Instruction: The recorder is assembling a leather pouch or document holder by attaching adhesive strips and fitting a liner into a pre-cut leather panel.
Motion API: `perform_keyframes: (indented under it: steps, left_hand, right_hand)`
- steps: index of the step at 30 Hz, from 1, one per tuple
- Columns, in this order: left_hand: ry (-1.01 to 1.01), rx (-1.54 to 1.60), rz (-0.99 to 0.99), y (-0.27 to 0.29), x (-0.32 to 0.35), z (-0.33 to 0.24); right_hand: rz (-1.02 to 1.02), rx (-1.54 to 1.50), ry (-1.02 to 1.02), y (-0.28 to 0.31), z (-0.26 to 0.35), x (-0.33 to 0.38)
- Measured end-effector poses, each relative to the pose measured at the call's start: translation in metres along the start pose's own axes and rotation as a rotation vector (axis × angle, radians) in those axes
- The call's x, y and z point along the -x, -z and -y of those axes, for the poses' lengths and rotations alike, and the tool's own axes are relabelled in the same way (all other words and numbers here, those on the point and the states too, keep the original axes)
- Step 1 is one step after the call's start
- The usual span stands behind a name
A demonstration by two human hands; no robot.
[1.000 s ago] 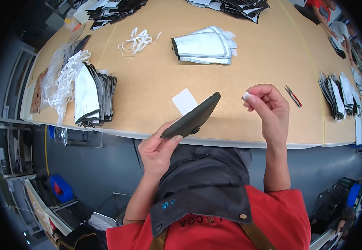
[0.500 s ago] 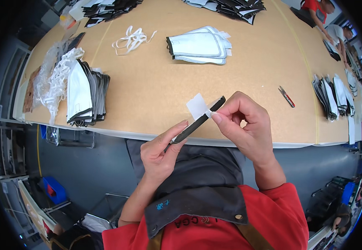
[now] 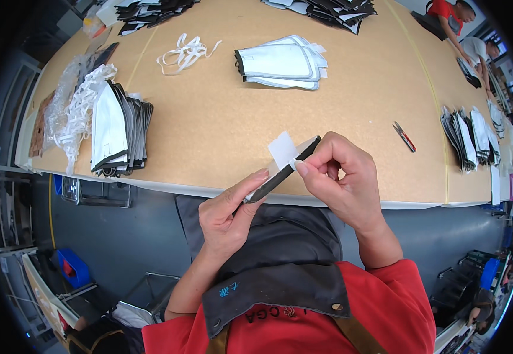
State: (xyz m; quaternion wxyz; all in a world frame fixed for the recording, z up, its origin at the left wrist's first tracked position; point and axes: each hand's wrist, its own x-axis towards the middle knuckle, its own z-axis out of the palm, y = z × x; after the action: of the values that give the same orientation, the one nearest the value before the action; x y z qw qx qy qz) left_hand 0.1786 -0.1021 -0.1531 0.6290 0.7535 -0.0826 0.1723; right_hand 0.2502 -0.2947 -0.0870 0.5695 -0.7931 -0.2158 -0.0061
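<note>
Here both hands (image 3: 292, 194) pinch a dark flat piece (image 3: 280, 175).

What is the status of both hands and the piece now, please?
Left hand grips black flat piece at lower end. Right hand pinches its upper edge at white tab. Held over table edge, nothing in the way.

Flat black fabric piece (image 3: 281, 176) seen edge-on, tilted up rightward; small white label (image 3: 282, 148) at its upper end
</note>
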Motion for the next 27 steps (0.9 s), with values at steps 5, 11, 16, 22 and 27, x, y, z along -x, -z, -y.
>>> perform_keyframes:
  steps: [5, 11, 16, 22, 27]
  left_hand:
    - [-0.016, 0.016, -0.005, -0.002, -0.001, 0.001]
    - [0.022, -0.01, -0.004, -0.001, -0.001, -0.002]
    - [0.03, 0.012, -0.025, 0.0, -0.002, -0.002]
    - [0.003, 0.016, -0.024, 0.0, -0.003, -0.001]
    - [0.021, 0.008, -0.021, 0.0, -0.002, 0.0]
  right_hand:
    - [0.008, 0.023, -0.022, 0.001, 0.002, 0.0]
    - [0.013, 0.029, -0.04, 0.002, 0.004, 0.001]
    - [0.015, -0.014, -0.048, 0.007, 0.004, 0.004]
    - [-0.02, -0.057, -0.035, 0.001, 0.004, 0.0]
    - [-0.013, -0.056, -0.032, -0.003, 0.001, -0.001]
